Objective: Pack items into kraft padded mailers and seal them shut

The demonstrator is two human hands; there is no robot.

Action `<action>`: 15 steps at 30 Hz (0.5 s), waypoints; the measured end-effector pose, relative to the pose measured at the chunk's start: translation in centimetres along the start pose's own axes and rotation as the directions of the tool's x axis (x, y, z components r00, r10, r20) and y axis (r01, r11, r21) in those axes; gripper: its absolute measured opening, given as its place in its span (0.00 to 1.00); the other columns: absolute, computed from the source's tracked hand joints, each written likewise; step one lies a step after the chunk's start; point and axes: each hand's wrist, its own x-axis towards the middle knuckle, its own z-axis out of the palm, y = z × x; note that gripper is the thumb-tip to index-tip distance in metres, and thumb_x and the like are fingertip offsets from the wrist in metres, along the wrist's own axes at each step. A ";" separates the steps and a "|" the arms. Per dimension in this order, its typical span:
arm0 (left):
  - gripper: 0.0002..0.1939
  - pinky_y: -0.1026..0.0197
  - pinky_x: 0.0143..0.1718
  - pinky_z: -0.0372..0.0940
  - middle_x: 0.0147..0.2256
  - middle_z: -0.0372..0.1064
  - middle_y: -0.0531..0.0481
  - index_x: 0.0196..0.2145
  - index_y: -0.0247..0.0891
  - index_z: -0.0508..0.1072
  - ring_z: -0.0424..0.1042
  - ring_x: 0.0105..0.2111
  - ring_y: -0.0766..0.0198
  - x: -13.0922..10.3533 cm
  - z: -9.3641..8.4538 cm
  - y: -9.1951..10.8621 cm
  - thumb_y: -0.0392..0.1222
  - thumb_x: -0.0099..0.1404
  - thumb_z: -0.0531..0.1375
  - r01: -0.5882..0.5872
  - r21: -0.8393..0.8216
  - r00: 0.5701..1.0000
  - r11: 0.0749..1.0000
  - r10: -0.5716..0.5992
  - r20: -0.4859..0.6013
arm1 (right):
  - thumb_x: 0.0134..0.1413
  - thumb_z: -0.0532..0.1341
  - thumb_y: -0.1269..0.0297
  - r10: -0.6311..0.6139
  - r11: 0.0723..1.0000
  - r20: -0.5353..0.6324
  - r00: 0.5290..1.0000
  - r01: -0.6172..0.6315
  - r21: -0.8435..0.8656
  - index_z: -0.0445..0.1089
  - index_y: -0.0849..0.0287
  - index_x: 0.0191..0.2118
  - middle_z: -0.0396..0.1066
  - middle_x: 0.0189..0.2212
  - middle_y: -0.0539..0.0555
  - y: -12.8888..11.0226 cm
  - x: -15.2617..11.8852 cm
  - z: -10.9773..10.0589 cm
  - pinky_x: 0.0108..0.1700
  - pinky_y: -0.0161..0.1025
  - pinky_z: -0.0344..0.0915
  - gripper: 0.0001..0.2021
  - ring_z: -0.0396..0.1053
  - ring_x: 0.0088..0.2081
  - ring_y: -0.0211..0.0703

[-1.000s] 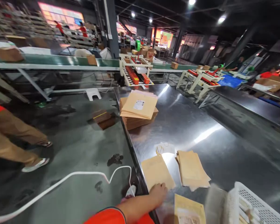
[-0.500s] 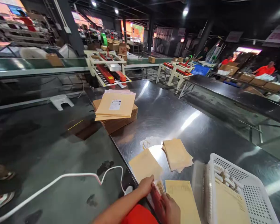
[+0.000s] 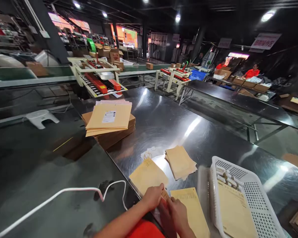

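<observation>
Both hands hold a small red packet [image 3: 164, 211] with a tan and whitish part at its top, close to my body at the table's near edge. My left hand [image 3: 152, 197] pinches its upper left side. On the right side, my right hand [image 3: 178, 211] is closed round it, its fingers partly hidden. What is inside the packet cannot be made out. Just beyond my left hand lies a tan envelope [image 3: 148, 176]. Another tan envelope [image 3: 190, 206] lies flat beside my right hand, partly covered by it. A small stack of tan envelopes [image 3: 180, 161] sits farther off.
On my right stands a white plastic basket [image 3: 265, 190] holding a tan pad and small metal-fitted items. Rubber bands [image 3: 147, 155] lie beyond the near envelope. Large labelled envelopes [image 3: 109, 115] top a cardboard stack [image 3: 116, 134] at the table's left edge. A white cable [image 3: 79, 189] crosses the left side.
The view has turned slightly right, so the table's things appear farther left. My hands have come closer together on the packet, and my right hand covers more of it.
</observation>
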 end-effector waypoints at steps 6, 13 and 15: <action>0.17 0.53 0.46 0.66 0.48 0.75 0.40 0.52 0.38 0.62 0.74 0.47 0.51 -1.2 -1.1 2.7 0.34 0.65 0.51 -0.097 0.092 0.995 0.991 0.093 0.042 | 0.57 0.56 0.69 -0.022 0.987 -0.157 0.987 0.047 0.154 0.73 0.50 0.47 0.77 0.45 0.53 0.8 -1.2 -0.4 0.41 0.39 0.65 0.14 0.74 0.42 0.48; 0.22 0.44 0.46 0.68 0.47 0.75 0.35 0.55 0.33 0.64 0.75 0.46 0.43 -2.5 -2.2 6.0 0.34 0.63 0.52 -0.179 0.085 0.982 0.980 0.173 0.075 | 0.55 0.57 0.56 0.119 0.930 -0.434 0.893 0.053 0.365 0.68 0.56 0.42 0.75 0.36 0.57 3.1 -0.7 1.3 0.37 0.43 0.70 0.12 0.74 0.38 0.50; 0.24 0.43 0.46 0.68 0.47 0.75 0.33 0.56 0.32 0.64 0.75 0.46 0.41 -2.8 -2.0 6.3 0.33 0.62 0.53 -0.173 0.037 0.983 0.984 0.170 0.069 | 0.53 0.57 0.58 0.075 0.943 -0.566 0.821 0.127 0.309 0.65 0.59 0.50 0.74 0.44 0.63 3.4 -0.4 2.3 0.43 0.49 0.71 0.20 0.73 0.44 0.54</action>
